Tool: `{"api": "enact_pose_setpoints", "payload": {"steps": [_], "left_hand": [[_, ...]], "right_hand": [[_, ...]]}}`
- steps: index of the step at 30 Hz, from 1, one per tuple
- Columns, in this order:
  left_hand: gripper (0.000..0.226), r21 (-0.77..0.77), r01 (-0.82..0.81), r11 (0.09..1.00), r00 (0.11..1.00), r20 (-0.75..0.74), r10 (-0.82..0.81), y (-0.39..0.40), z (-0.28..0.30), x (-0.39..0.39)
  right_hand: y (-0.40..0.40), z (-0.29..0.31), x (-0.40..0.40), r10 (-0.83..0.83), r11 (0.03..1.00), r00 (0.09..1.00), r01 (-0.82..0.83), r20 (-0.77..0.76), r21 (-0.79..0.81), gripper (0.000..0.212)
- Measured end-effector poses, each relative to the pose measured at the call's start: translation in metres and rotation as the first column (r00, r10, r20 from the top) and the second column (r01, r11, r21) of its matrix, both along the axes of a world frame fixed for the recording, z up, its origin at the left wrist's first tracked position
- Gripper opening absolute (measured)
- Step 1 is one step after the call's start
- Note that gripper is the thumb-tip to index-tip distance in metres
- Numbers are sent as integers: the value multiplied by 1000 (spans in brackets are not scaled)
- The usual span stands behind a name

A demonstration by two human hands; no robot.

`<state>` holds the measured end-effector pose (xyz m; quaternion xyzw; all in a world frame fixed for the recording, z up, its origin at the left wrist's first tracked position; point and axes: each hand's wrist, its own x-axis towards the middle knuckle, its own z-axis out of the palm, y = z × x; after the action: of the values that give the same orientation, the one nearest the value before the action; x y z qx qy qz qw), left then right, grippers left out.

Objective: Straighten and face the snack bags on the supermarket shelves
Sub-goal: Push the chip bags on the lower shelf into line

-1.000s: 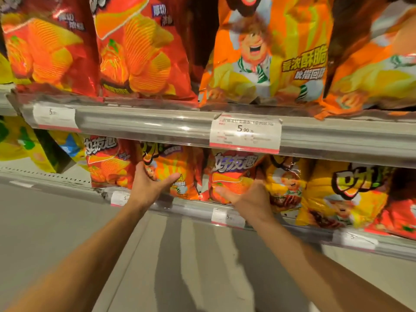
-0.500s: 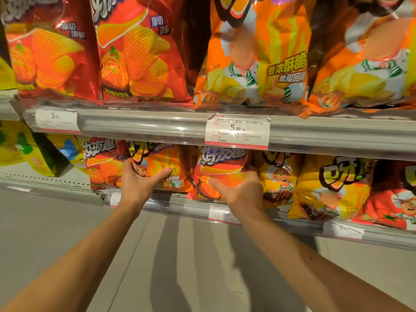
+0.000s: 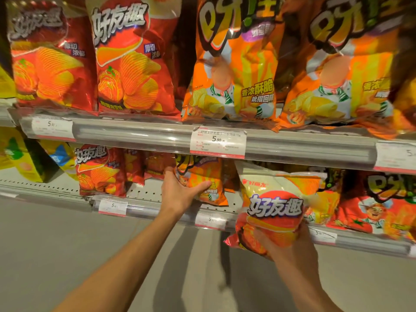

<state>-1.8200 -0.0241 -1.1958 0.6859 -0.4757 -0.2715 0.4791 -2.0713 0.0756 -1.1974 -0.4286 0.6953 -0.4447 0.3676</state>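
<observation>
The upper shelf [image 3: 157,136] looks faced. On the lower shelf [image 3: 157,212] the left hand [image 3: 177,194] grips an orange bag [image 3: 202,179] standing askew beside a gap, while the right hand [image 3: 290,246] holds a red bag [image 3: 270,212] out front, not yet placed.

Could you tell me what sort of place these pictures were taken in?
Most likely a supermarket snack aisle. Rows of crisp bags stand facing out on tiered metal shelves, and printed price tags reading 5.90 sit in clear strips along the shelf edges. A bare grey floor runs below.
</observation>
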Motion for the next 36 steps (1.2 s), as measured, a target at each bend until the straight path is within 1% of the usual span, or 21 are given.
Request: {"api": "enact_pose_setpoints", "payload": {"steps": [5,8,12,15,17,18,19,20,22,23,25,27,29,31,32,33,35,36], "left_hand": [[82,50,22,999,1000,-4,-21,-3,-12,-21],[71,66,36,997,999,8,-37,0,-21,-34],[68,50,72,996,997,13,-72,3,-22,-39],[40,-26,152,988,988,24,-151,10,-22,-27],[28,7,169,986,981,98,-169,21,-28,-13],[37,38,145,989,972,182,-150,29,-33,-2],[52,58,107,993,950,289,-119,37,-40,11],[57,58,70,996,920,382,-87,47,-46,25],[54,62,42,997,866,495,-67,67,-58,54],[55,80,39,996,840,537,-76,76,-64,68],[63,146,46,988,777,616,-127,89,-76,89],[63,247,49,968,698,685,-210,96,-84,100],[63,296,53,954,626,734,-262,96,-90,104],[77,331,48,942,594,749,-294,94,-88,103],[79,348,33,937,592,748,-299,93,-89,103],[75,339,16,941,608,743,-279,92,-90,106],[67,279,-11,960,644,736,-206,89,-87,113],[66,257,-26,966,645,743,-181,86,-84,118]], "right_hand": [[13,-2,-22,-29,995,1000,29,-7,91,91],[16,-3,-20,-20,995,1000,21,-15,102,97],[16,-3,-4,40,994,999,-40,0,97,93],[14,0,18,97,992,995,-99,36,72,101],[12,4,37,127,990,990,-130,61,51,103],[10,5,48,136,990,987,-138,83,28,98],[8,7,59,145,989,984,-145,103,0,93],[6,10,72,159,987,980,-158,117,-26,89],[-2,13,101,193,981,972,-187,131,-60,82],[-6,14,118,210,977,968,-202,136,-67,82],[-16,16,153,243,969,963,-235,119,-78,89],[-29,12,188,255,962,963,-244,83,-120,90],[-44,5,218,254,958,966,-244,47,-151,90],[-62,-2,242,236,964,971,-237,-25,-120,89],[-72,-5,251,224,968,973,-230,-63,-104,87],[-82,-8,259,212,971,973,-220,-95,-94,87],[-100,-15,271,187,978,975,-196,-122,-69,92],[-108,-19,276,173,982,977,-180,-123,-51,95]]}}
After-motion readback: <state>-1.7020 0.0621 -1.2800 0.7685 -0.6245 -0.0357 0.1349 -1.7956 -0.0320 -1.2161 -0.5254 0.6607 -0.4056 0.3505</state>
